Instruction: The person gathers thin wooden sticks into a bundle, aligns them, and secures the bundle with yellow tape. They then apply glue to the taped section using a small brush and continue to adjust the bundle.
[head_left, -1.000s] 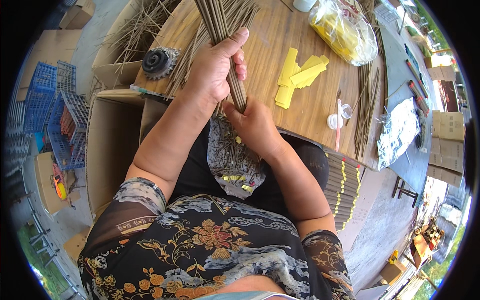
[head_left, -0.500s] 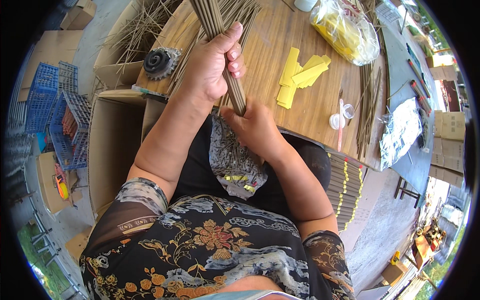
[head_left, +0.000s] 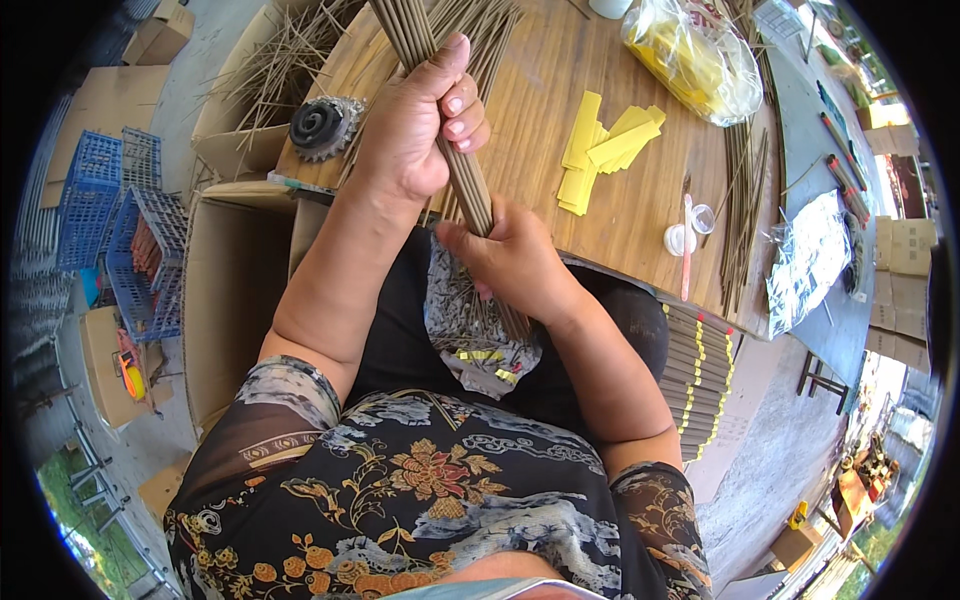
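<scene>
My left hand (head_left: 415, 130) is wrapped around the upper part of a bundle of thin brown sticks (head_left: 472, 190) that stands tilted over the edge of a wooden table (head_left: 540, 120). My right hand (head_left: 505, 262) grips the same bundle lower down, just above my lap. The bundle's lower end rests in a patterned cloth pouch (head_left: 480, 335) on my lap. More loose sticks (head_left: 490, 30) fan out on the table behind my left hand.
Yellow paper strips (head_left: 600, 150) lie on the table, with a clear bag of yellow material (head_left: 695, 60), a small clear cup (head_left: 703, 218) and a dark gear-shaped disc (head_left: 318, 125). A cardboard box (head_left: 235, 290) and blue crates (head_left: 110, 215) stand at left. Banded stick bundles (head_left: 695, 380) lie at right.
Both hands keep hold of the stick bundle. My left thumb and fingers have shifted slightly along it, and my right hand has slid up a little nearer the left.
</scene>
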